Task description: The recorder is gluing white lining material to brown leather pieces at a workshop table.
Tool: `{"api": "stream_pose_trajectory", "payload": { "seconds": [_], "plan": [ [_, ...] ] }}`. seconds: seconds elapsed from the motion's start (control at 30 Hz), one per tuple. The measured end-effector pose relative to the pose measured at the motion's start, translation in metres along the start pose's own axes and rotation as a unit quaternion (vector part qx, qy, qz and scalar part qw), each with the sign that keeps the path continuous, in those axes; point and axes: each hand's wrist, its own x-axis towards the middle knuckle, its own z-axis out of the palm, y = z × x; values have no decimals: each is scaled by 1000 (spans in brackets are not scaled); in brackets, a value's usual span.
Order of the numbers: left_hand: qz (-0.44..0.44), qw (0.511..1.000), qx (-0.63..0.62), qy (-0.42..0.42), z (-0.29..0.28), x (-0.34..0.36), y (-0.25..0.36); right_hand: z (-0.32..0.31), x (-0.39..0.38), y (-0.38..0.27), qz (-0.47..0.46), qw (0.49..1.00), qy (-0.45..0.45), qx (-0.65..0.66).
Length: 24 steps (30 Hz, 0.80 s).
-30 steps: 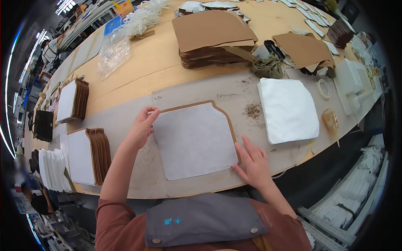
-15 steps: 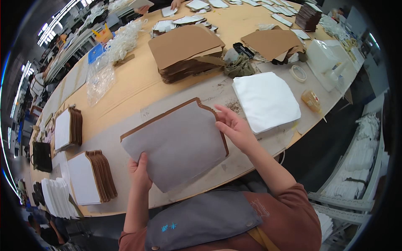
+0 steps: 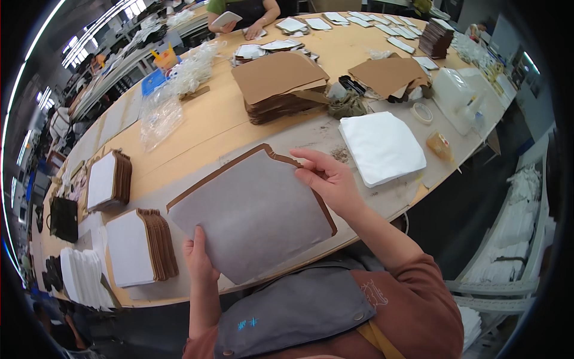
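A pale grey sheet on a brown-edged panel (image 3: 251,212) is tilted above the table's near edge. My left hand (image 3: 200,257) grips its lower left side, thumb on the grey face. My right hand (image 3: 326,182) pinches the notched upper right corner, fingers closed over the brown edge. To the left stand two stacks of brown-edged white panels (image 3: 128,245) (image 3: 103,179), with folded white material (image 3: 81,278) beside them. A pile of white sheets (image 3: 381,146) lies to the right of my right hand.
Brown card stacks (image 3: 278,81) (image 3: 385,72) lie farther back, with plastic bags (image 3: 161,119), a tape roll (image 3: 421,112) and a clear container (image 3: 448,90). A co-worker (image 3: 242,15) is at the table's far side. A metal rack (image 3: 508,227) stands right of the table (image 3: 173,143).
The panel has been lifted off the table and tilted. My left hand moved from its upper left to its lower left; my right hand rose to the notched corner and closed on it.
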Motion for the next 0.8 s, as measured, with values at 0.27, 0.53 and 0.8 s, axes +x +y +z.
{"api": "stream_pose_trajectory", "payload": {
  "seconds": [0.27, 0.53, 0.8],
  "plan": [
    [44, 999, -13, 22, -23, -19, 17, 32, 3, -2, -61, 996, -26, -59],
    [124, 979, 122, 108, -80, -50, 40, 91, 16, 7, -88, 981, -124, -122],
    [-9, 906, 338, 255, -173, -70, 134, 204, 27, 18, 82, 925, -363, -76]
  ]
}}
